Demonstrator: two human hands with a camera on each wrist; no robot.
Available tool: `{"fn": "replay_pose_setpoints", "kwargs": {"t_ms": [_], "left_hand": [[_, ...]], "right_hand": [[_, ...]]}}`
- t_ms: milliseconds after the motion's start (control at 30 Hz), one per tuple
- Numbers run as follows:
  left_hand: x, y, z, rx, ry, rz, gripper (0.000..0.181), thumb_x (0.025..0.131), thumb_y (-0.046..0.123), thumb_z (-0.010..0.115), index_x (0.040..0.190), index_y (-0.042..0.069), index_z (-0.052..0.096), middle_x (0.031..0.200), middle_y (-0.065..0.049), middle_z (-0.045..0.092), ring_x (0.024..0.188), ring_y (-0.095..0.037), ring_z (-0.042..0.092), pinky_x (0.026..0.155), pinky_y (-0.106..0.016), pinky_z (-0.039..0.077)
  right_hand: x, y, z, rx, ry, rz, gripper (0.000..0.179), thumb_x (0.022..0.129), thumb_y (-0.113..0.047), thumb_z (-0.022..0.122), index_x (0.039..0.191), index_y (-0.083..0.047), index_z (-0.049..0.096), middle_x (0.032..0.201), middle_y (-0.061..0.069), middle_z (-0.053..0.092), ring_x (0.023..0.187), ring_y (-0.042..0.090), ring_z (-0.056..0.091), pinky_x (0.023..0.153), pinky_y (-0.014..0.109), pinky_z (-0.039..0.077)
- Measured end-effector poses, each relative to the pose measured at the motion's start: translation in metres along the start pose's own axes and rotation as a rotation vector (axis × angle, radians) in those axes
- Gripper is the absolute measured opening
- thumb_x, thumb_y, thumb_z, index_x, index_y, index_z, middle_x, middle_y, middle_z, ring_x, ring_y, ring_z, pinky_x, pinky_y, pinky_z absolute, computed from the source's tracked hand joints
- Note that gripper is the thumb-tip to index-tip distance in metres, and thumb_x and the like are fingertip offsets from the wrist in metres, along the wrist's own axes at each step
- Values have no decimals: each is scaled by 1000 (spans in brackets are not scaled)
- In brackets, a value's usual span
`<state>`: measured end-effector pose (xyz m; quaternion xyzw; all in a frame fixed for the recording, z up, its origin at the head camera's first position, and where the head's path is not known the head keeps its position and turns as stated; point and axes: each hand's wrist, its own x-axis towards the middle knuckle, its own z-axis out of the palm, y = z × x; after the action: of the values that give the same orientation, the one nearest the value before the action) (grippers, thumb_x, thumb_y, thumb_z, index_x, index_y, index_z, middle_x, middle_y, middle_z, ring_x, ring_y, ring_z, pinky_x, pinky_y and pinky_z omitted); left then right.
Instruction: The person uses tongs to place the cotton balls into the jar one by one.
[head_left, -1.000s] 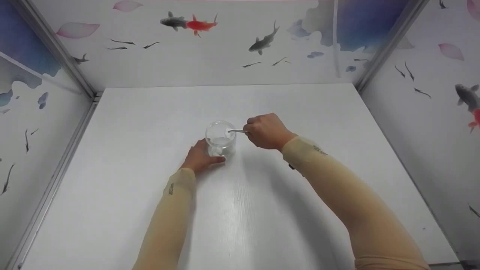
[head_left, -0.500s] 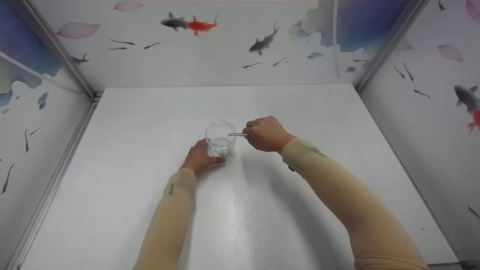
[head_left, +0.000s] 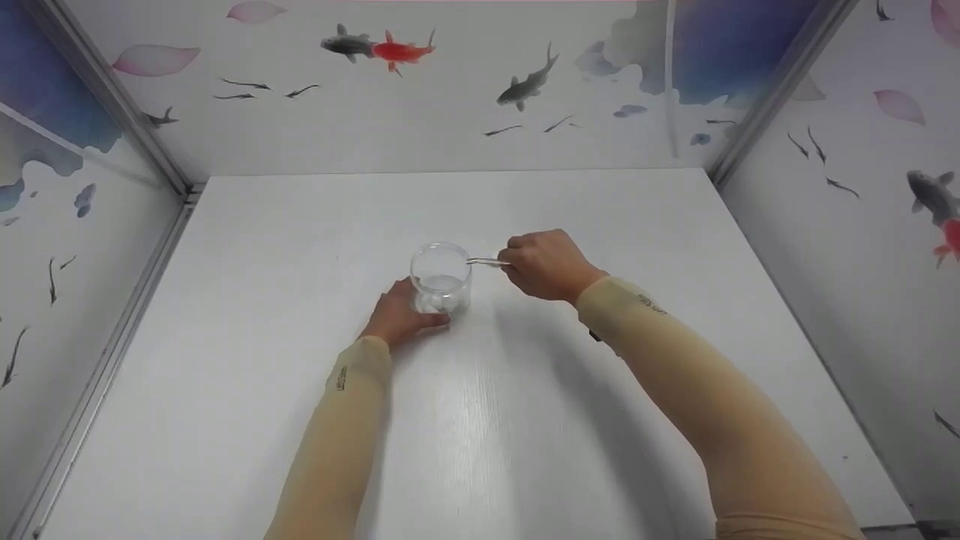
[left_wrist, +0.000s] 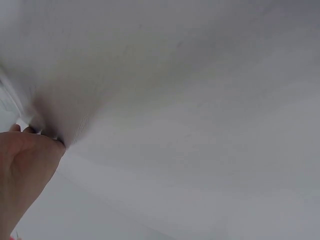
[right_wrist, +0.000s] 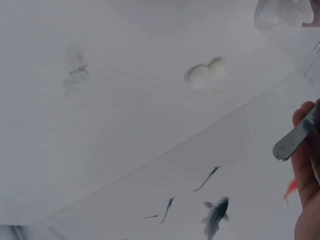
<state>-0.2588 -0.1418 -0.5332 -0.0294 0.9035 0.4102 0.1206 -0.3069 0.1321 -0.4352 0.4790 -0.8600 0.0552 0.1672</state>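
My left hand [head_left: 401, 315] grips a clear, open-topped jar [head_left: 466, 289] standing on the white table, its thumb across the near side and the fingers partly hidden behind. Several white balls, like cotton balls [right_wrist: 280, 12], lie in the jar. Metal tweezers [head_left: 486, 262] are pinched in my right hand [head_left: 546, 262], their tips at the right side of the jar's rim; nothing is clearly visible between the tips. The rounded rear end of the tweezers shows in the right wrist view. There, two white balls [right_wrist: 206, 73] rest on the table, apart from the jar.
White panels [head_left: 450, 142] printed with fish and petals enclose the table [head_left: 300, 225] at the back and both sides. A metal frame strip [head_left: 112, 360] runs along the left edge. A greyish smudge [right_wrist: 76, 70] marks the surface in the right wrist view.
The right hand dipped slightly, then drew back to the right, bringing the tweezers' tips from over the jar's mouth to its right rim. Left hand and jar have stayed put.
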Motion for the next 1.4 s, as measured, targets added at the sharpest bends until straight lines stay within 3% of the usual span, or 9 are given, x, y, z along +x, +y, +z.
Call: {"fn": "replay_pose_setpoints", "kwargs": {"t_ms": [400,733,1000,1200,1400], "left_hand": [[-1,3,-1,-4,-6,47,104,75,44,87,156,12,30,154,-12,39,144,-34,29,121,-51,14],[-1,6,-3,17,-13,26,107,71,42,90,155,10,33,152,-13,42,142,-33,34,120,-48,22],[2,4,-3,27,1,-55,109,68,47,90,153,5,36,163,-18,18,149,-35,15,122,-46,12],[4,4,-2,29,7,-53,108,67,46,91,151,3,38,163,-20,17,149,-36,15,122,-46,13],[2,4,-1,61,13,-44,111,69,47,90,153,3,33,163,-21,17,149,-37,14,122,-47,11]], "right_hand": [[-21,18,4,5,-22,89,11,89,-6,67,91,-9,78,75,3,68,59,16,60,51,35,54],[-28,22,3,15,-22,111,11,90,-6,68,94,-8,78,78,5,69,61,17,62,54,35,56],[-30,24,2,8,-21,108,11,90,-7,67,94,-7,78,77,4,69,59,16,61,53,34,55],[-31,25,1,16,-30,111,12,91,-7,67,96,-8,78,80,4,71,62,16,63,56,34,57],[-35,29,1,-2,-31,108,9,89,-7,68,89,-9,76,73,2,65,57,16,58,51,35,53]]}}
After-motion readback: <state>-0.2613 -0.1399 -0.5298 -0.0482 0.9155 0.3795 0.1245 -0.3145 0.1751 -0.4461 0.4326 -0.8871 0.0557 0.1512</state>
